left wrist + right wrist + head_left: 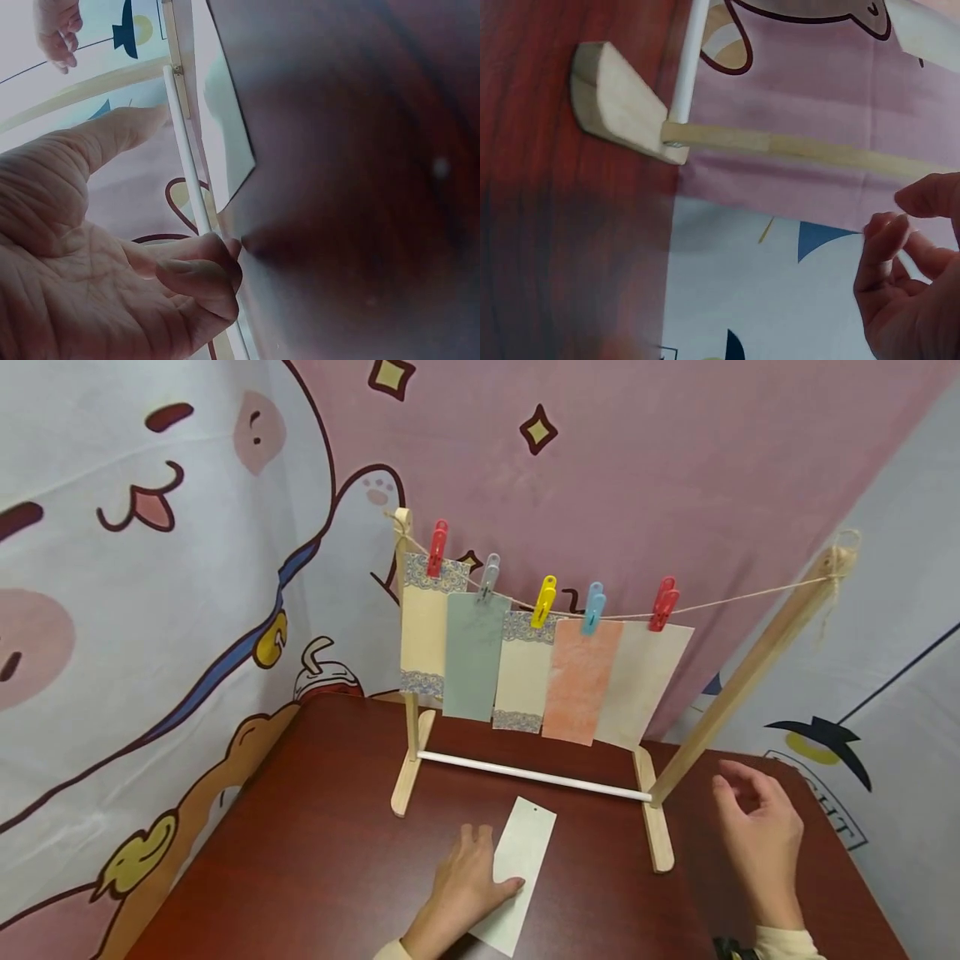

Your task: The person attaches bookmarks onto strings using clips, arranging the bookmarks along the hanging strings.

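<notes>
A long pale card [527, 852] with a small hole near its far end lies on the table in front of a wooden rack. My left hand [467, 881] is over its left edge, the thumb reaching across the card in the head view. In the left wrist view the fingertips [214, 281] bend down close to the tabletop and the card [223, 112] shows beyond them. To the right of the rack, my right hand [763, 839] is raised with loosely bent fingers and nothing between them; the right wrist view shows thumb and fingertips [889, 232] apart.
Between the rack's posts [738, 693] runs a string [738, 602]. Several coloured clothespins, such as a yellow one [544, 602], hold paper cards on it, among them an orange card [581, 681]. A white rod [525, 772] joins the feet [657, 839]. Printed cloth [637, 460] hangs behind.
</notes>
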Available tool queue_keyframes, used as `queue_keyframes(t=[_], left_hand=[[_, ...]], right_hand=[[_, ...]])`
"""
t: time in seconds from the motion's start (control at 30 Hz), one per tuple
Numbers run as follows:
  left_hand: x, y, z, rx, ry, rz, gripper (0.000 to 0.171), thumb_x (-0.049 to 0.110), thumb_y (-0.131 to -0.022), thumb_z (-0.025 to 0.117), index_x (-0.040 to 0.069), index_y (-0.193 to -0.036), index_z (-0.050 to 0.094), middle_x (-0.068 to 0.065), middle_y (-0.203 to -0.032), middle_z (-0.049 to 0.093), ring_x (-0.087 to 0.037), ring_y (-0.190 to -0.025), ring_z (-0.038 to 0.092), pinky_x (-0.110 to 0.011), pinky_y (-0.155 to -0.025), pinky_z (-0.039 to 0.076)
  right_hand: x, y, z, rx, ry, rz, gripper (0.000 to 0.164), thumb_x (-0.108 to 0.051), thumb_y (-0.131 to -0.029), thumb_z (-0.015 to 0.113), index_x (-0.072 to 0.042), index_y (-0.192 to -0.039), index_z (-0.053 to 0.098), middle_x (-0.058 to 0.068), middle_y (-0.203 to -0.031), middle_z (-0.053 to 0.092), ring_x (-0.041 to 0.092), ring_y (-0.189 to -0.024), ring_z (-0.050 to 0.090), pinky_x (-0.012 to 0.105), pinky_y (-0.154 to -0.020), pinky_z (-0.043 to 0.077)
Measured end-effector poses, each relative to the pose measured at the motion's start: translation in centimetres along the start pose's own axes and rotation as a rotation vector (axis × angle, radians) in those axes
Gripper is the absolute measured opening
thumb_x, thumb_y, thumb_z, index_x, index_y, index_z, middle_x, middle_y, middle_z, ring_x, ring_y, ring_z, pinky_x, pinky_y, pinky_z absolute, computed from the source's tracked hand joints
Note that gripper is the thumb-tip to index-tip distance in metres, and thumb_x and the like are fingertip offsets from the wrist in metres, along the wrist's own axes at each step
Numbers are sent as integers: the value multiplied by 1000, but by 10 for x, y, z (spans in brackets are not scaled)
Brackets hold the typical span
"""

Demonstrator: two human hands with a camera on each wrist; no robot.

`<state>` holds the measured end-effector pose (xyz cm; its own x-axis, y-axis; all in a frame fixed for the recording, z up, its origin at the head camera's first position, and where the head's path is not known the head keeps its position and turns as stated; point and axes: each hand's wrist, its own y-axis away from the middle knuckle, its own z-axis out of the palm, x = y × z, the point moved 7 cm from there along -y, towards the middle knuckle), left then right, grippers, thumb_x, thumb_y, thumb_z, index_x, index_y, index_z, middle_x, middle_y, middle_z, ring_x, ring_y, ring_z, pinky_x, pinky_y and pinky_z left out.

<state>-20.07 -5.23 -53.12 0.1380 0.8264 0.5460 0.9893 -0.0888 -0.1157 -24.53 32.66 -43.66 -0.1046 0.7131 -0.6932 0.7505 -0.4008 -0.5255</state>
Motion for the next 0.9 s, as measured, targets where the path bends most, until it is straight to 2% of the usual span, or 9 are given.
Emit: queue_keyframes(t=[0.13,0.33,0.43,0.57,0.7,0.83,0.9], left_hand=[[2,0,1,-1,3,-1,76,40,-71,103,-3,-118,62,-15,-106,53,-34,-86,64,-50,-62,57],[4,-1,3,1,25,10,76,34,-69,106,-5,-116,61,-16,-106,52,-35,-83,65,-49,-63,58],[5,-1,5,-10,38,13,78,31,-68,106,-7,-116,60,-18,-108,52,-36,-85,65,-49,-65,59],[4,-1,6,-32,42,-8,78,26,-66,107,-7,-118,59,-20,-109,53,-39,-89,66,-51,-66,59],[3,-2,7,-45,35,-23,76,20,-65,107,-6,-117,59,-24,-111,56,-41,-90,67,-55,-67,59],[3,-2,8,-46,23,-34,72,19,-65,106,-6,-114,60,-26,-109,59,-42,-89,68,-57,-70,60],[4,-2,7,-43,11,-37,69,20,-66,106,-5,-111,60,-24,-106,59,-41,-88,67,-56,-70,59]], right_hand=[[16,1,2,-69,98,88,30,-22,-102,74,-6,-127,78,11,-104,69,-2,-78,48,28,-69,35],[41,2,5,-223,227,188,42,-31,-105,69,-2,-136,71,22,-106,70,32,-90,60,49,-78,39],[53,3,8,-303,268,231,49,-33,-106,67,1,-140,65,28,-110,68,43,-98,62,58,-82,42],[66,7,11,-393,314,285,56,-35,-107,65,6,-145,58,36,-125,64,51,-107,62,68,-90,44],[78,11,9,-464,349,353,62,-38,-107,62,6,-149,53,41,-143,53,58,-123,57,73,-100,39],[86,12,8,-512,360,391,65,-40,-108,62,7,-151,49,43,-147,48,59,-129,52,75,-104,35],[89,13,7,-528,372,380,64,-38,-107,63,9,-149,50,43,-145,49,60,-128,51,75,-104,36]])
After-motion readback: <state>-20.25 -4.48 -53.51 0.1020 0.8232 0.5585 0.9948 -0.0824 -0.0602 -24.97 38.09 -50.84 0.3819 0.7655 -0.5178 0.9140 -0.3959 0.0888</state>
